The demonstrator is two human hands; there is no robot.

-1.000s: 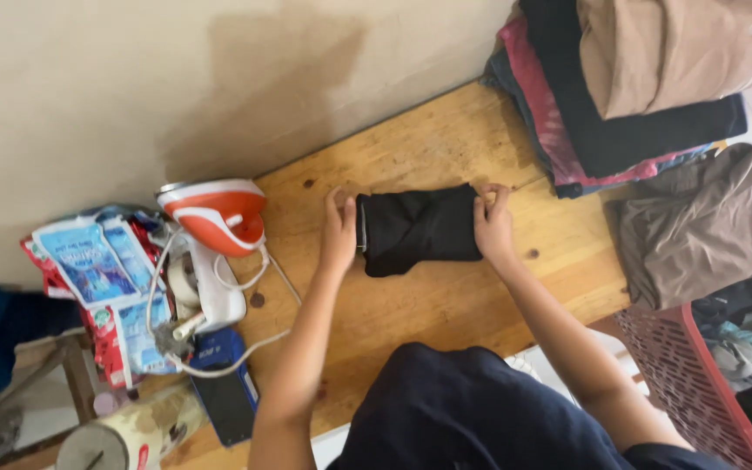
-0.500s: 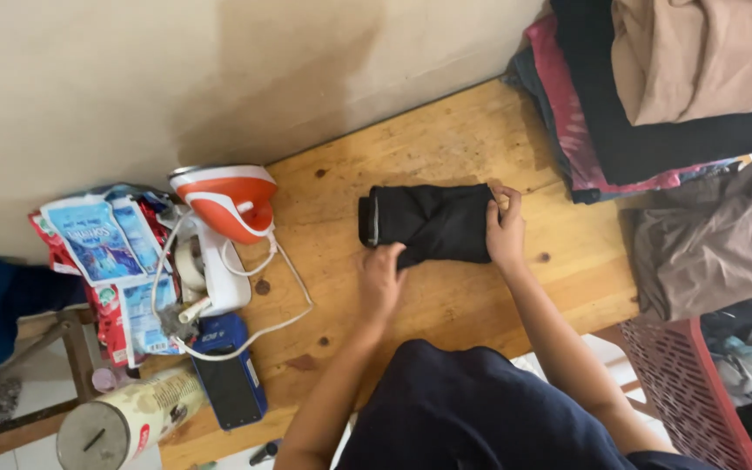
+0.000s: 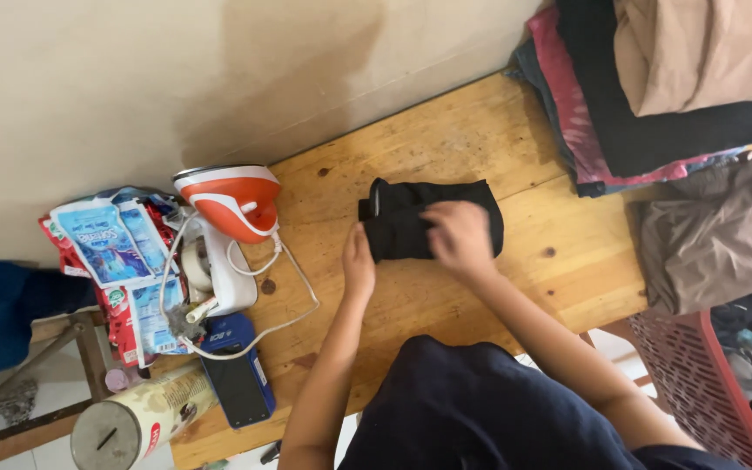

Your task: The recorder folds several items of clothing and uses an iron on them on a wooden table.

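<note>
both hands on the folded black garment

i am looking straight down at a wooden table (image 3: 480,305) set against a pale wall. the folded black garment (image 3: 402,213) lies near the middle of the boards, a compact bundle with its long side running across the table.

my left hand (image 3: 359,261) rests at the near left corner of the bundle, fingers held together and pointing away from me, edge of the hand touching the cloth. my right hand (image 3: 459,237) lies flat on top of the bundle's right half, palm down, fingers spread a little and pressing on the fabric. the two hands are apart, with a strip of black cloth between them. neither is closed around the cloth; they press and steady it rather than clutch it.

to the left of the garment stands an orange and white iron (image 3: 232,204), upright on its heel, its white cord (image 3: 293,287) looping over the wood towards me. just beside the iron sits a heap of blue and red packets (image 3: 110,252). nearer to me, at the table's left edge, lie a dark phone (image 3: 238,383) and a round tin (image 3: 137,418) on its side.

at the far right end of the table is a stack of folded clothes (image 3: 646,113), dark, pink and tan layers. below it a grey-brown cloth (image 3: 715,235) hangs off the right edge, and a red plastic basket (image 3: 707,383) stands past the table's right side.
</note>
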